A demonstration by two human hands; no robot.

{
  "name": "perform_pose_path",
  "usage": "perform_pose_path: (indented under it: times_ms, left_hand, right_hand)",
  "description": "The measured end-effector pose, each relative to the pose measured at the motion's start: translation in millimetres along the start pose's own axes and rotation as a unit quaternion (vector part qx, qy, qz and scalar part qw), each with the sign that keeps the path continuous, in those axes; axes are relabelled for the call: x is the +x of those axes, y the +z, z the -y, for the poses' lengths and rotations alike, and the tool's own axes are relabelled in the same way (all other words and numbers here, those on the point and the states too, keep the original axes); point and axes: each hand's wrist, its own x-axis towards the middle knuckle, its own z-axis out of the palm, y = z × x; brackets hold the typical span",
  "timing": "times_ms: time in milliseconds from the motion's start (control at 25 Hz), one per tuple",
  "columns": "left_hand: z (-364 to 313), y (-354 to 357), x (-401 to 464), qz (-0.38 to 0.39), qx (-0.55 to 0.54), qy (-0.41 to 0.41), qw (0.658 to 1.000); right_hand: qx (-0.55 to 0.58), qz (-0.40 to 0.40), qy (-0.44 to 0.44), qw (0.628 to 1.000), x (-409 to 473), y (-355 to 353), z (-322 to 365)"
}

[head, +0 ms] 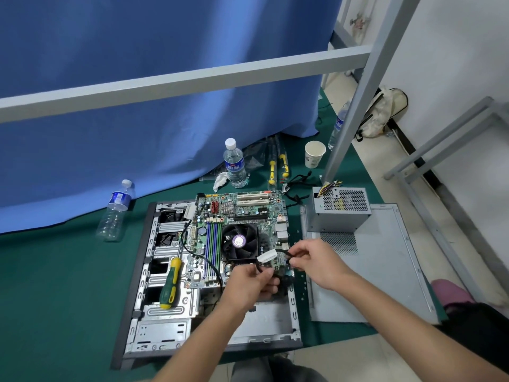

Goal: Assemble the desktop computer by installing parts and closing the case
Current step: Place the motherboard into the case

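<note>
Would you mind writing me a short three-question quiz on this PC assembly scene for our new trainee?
1. True or false: the power supply is already mounted inside the case.
2. Which tool lies on the case's drive bays? A) pliers B) green and yellow screwdriver C) hammer
3. Fill in: both hands, left and right, hold a black ____ with a white connector above the motherboard.

Key:
1. False; it sits outside, on the loose side panel to the right of the case.
2. B
3. cable
</note>
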Motion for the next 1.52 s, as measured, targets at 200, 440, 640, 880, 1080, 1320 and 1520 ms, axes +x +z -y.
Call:
perform_pose_path:
  times_ms: [200,440,640,880,1080,1320,1520]
  left_hand:
    - [-5,-6,-1,0.033,-0.138,-0.087,0.986]
    - [0,-6,-1,0.002,-0.065,-0.081,0.995]
    - [-4,-10,-6,-0.018,0.002,-0.044,0.999]
    - [-9,-9,-11,0.042,-0.106,-0.113,0.987]
    - [5,-11,-5,-0.005,0.009,-0.081,0.997]
    - [-13,-26,-6,-0.070,0.545,0.069,0.833]
    - [-57,-56,3,-0.102,0.599,0.231,0.760]
  right_hand:
    - [-0.109,-0.010,-0.046,0.993,3,7,-3]
    - [-0.130,-0.020,-0.054,0.990,6,16,-4]
    - [-0.156,-0.029,-0.064,0.985,7,15,-5]
    - [-0.157,-0.042,-0.061,0.985,9,13,-1]
    - [-0.166,-0.008,-0.050,0.985,9,13,-1]
    - [-0.172,0.001,-0.062,0.983,7,15,0]
    - [-0.131,-0.003,-0.049,0.990,7,17,-2]
